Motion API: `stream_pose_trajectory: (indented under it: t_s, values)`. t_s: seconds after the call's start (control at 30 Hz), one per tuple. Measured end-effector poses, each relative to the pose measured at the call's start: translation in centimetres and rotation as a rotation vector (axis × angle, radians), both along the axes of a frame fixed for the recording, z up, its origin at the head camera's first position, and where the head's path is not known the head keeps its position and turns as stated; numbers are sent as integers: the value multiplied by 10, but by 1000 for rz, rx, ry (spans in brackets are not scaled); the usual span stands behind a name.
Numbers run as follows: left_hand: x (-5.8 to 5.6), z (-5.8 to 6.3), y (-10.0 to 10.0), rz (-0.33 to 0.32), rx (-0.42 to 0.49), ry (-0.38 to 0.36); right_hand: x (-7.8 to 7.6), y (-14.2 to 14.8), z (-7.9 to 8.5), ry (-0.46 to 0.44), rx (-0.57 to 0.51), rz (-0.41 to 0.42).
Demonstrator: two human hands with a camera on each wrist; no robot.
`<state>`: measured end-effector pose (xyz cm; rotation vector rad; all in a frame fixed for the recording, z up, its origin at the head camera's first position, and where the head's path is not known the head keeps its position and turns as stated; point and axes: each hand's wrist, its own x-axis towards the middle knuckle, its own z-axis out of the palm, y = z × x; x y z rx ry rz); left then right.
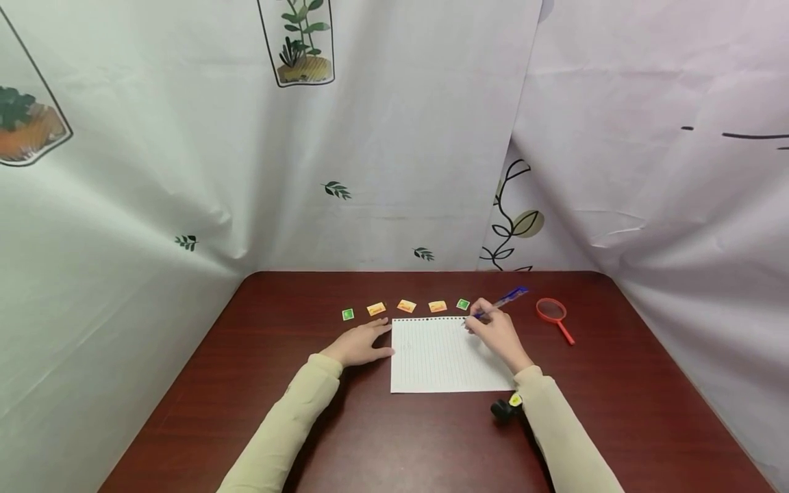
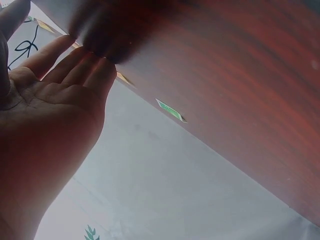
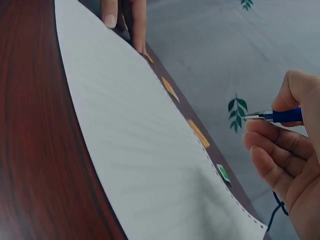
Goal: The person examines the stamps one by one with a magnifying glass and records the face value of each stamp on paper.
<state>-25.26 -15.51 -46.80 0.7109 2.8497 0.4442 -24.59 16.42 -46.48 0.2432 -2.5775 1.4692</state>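
Note:
A sheet of lined paper [image 1: 437, 359] with a punched top edge lies on the dark red table. My right hand [image 1: 496, 333] pinches a blue pen [image 1: 510, 296] over the sheet's upper right corner. In the right wrist view the metal tip of the pen [image 3: 285, 115] sticks out past the thumb and forefinger. My left hand [image 1: 360, 344] rests at the sheet's left edge with its fingers extended, thumb at the paper's side. Its palm [image 2: 55, 115] fills the left part of the left wrist view.
Beyond the sheet runs a row of small cards: green ones [image 1: 348, 314] at both ends, orange ones [image 1: 406, 306] between. A red magnifying glass [image 1: 551, 310] lies at the right. A black device [image 1: 504, 409] sits at the right wrist. White printed curtains [image 1: 394, 137] surround the table [image 1: 394, 438].

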Motion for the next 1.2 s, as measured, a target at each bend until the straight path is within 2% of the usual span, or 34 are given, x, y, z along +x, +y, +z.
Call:
stream_pose_trajectory:
  t_s: [0.6, 0.8, 1.0, 1.2]
  values:
    - [-3, -1, -1, -20, 2, -5, -3, -41, 0, -28, -120, 65]
    - [-5, 1, 0, -20, -14, 5, -3, -48, 2, -35, -146, 68]
    - [-5, 2, 1, -14, -6, -6, -1, -53, 6, -62, -223, 80]
    - [-2, 1, 0, -6, 5, -17, 1, -54, -1, -63, -222, 70]
